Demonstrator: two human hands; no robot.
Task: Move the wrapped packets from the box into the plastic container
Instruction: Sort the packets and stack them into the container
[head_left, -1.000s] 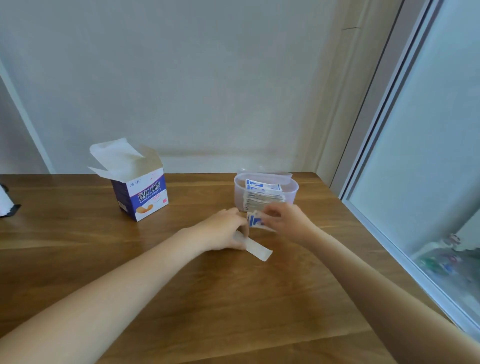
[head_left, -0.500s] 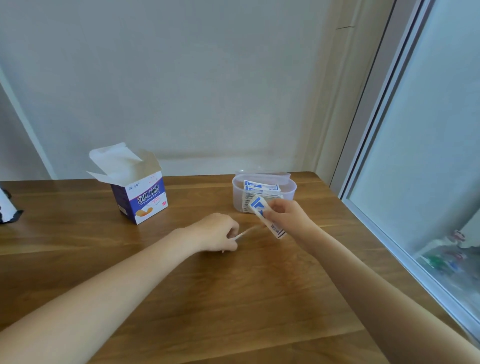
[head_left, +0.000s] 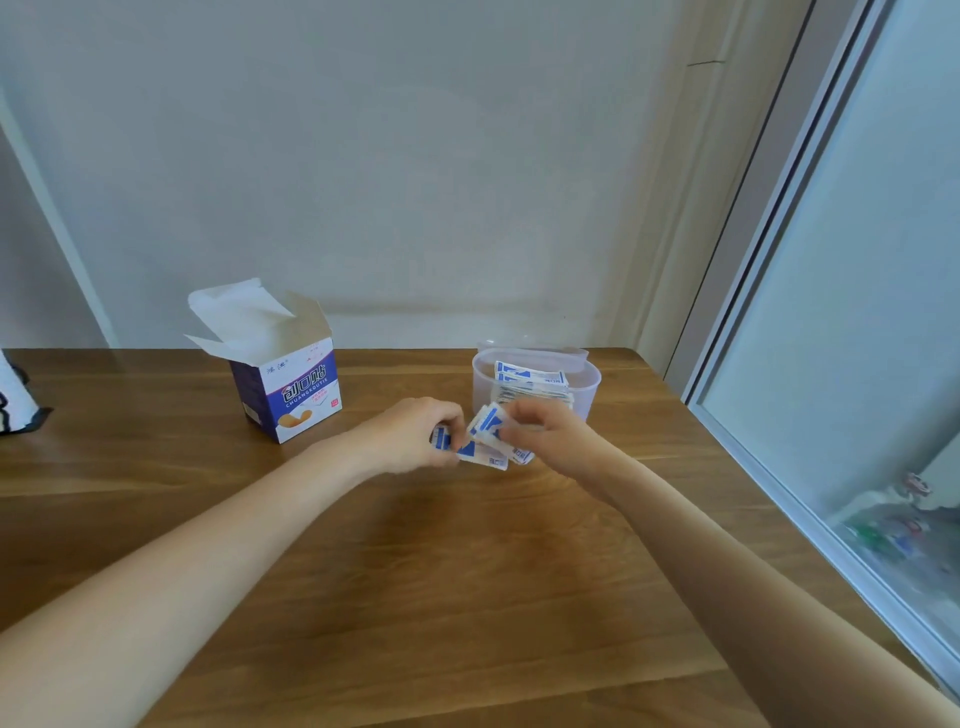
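A blue and white cardboard box (head_left: 291, 387) stands open on the wooden table (head_left: 415, 597), left of centre. A clear plastic container (head_left: 587, 387) sits to its right at the back, holding a stack of wrapped packets (head_left: 530, 382). Just in front of it, my left hand (head_left: 415, 436) and my right hand (head_left: 545, 434) meet over the table. Both pinch blue and white wrapped packets (head_left: 485, 441) that fan out between them. The left hand holds the lower ones, the right hand the upper one.
A black and white object (head_left: 13, 410) lies at the table's far left edge. A glass sliding door (head_left: 857, 312) runs along the right side of the table. A white wall stands behind the table.
My left hand has moved right toward my right hand and now holds packets where it held one thin strip. My right hand has come down a little with its packet.
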